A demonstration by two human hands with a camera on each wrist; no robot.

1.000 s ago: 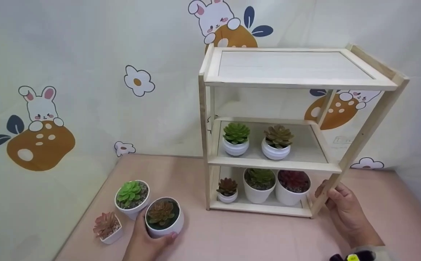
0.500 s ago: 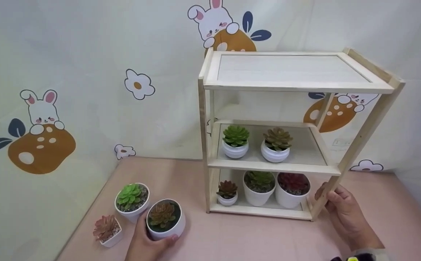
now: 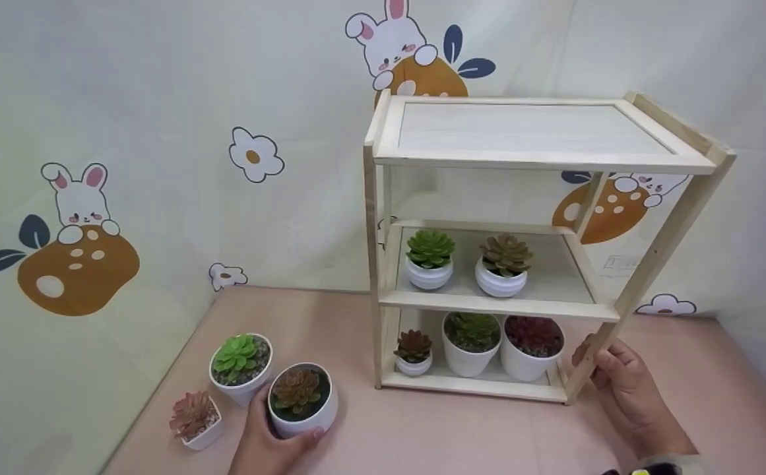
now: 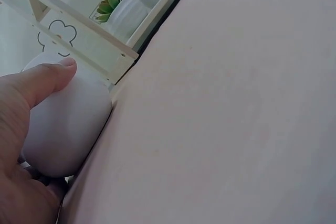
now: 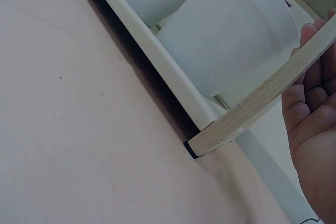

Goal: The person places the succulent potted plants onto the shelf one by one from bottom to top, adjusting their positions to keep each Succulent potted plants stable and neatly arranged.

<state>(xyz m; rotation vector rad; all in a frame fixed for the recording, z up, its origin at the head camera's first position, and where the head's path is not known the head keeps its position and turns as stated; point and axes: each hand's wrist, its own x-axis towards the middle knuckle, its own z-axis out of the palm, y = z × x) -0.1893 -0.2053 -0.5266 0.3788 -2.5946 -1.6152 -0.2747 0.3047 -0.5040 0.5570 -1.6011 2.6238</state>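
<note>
Bunnies (image 3: 79, 199) are peeking over the pink bench (image 3: 448, 432). My left hand (image 3: 269, 439) is gripping the brown plant's pot (image 3: 320, 417) at 8 o'clock from the rack (image 3: 534, 132), my right hand (image 3: 628, 389) the rack's leg (image 3: 655, 254). My left hand's bump could be tipping the green plant (image 3: 236, 359) at the pot's 10 o'clock.

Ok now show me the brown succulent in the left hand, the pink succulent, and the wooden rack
Brown succulent (image 3: 297, 390), head view, on its leaves.
Pink succulent (image 3: 191, 413), head view, on its leaves.
Wooden rack (image 3: 498, 307), head view, on its middle front rail.
</note>
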